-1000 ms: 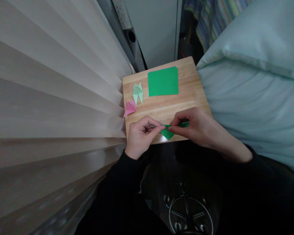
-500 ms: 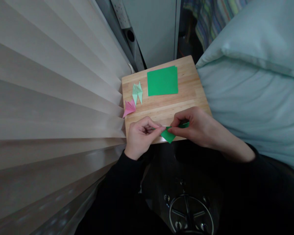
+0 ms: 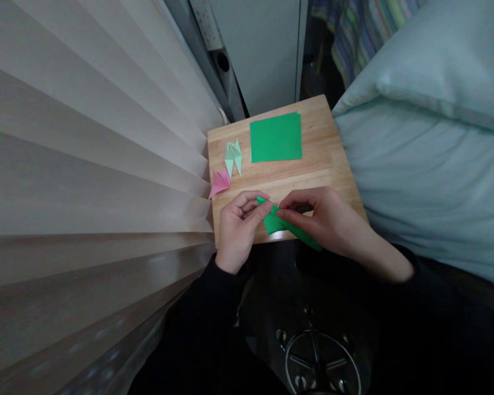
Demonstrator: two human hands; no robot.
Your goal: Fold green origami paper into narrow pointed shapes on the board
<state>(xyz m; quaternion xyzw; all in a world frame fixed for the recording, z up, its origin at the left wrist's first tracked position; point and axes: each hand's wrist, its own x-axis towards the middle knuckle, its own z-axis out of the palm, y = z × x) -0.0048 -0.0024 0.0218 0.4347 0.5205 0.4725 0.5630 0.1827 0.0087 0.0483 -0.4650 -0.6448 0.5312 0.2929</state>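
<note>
A folded piece of green origami paper (image 3: 274,221) is pinched between both hands over the near edge of a small wooden table (image 3: 267,178). My left hand (image 3: 241,226) closes thumb and fingers on its left end, with a green point sticking up beside the thumb. From the other side my right hand (image 3: 319,215) pinches its middle, and a long narrow part slopes down to the right under that hand. The fingers partly hide its folds. Left of the hands lie a pink folded paper figure (image 3: 220,182) and pale green folded paper (image 3: 233,156).
A stack of green paper sheets (image 3: 276,137) lies at the table's back. A pleated curtain (image 3: 107,181) borders the left side, and pale bedding (image 3: 428,170) the right. Behind stands a light cabinet (image 3: 259,49); below is a wheeled chair base (image 3: 321,362).
The green paper has turned in my hands: its right part now slopes down toward me and a point shows above my left thumb. My right hand has shifted slightly left. The view moved a little.
</note>
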